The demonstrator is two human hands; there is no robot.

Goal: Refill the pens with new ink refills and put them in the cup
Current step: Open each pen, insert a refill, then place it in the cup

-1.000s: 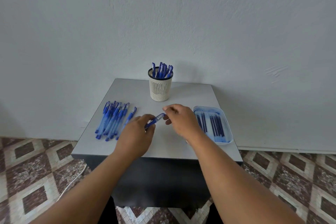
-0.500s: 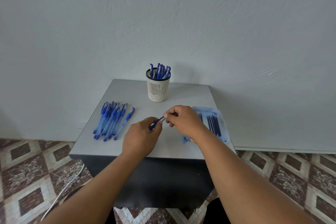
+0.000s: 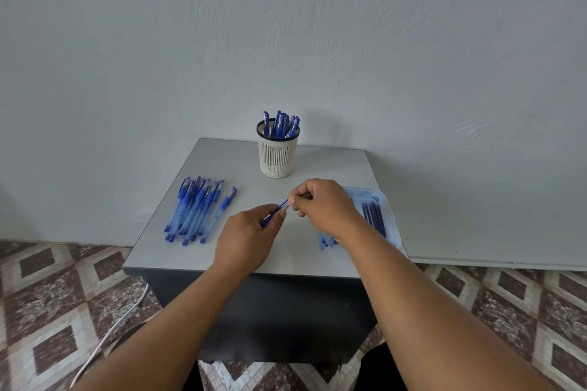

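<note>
I hold one blue pen over the middle of the table, in front of the cup. My left hand has its fingers curled round the barrel, so most of the pen is hidden under them. My right hand pinches the far end of it, thumb and fingertips closed tight on the tip; what exactly sits between those fingertips is too small for me to tell.

The cup stands at the back of the table, near the wall, upright, pale, with slotted sides and a dark rim. A bunch of blue pens sticks up out of it.

Left of the cup and nearer to me lies a loose pile of pens, side by side, their caps pointing toward the wall. Right of the cup and nearer to me sits a pale blue tray at the table's edge, partly behind my right wrist, with dark blue refills lying lengthwise in it. A few small blue pieces lie on the table just beside the tray, by my right forearm.

Under the table the floor has brown and cream diamond tiles, and a white cable runs across it.
</note>
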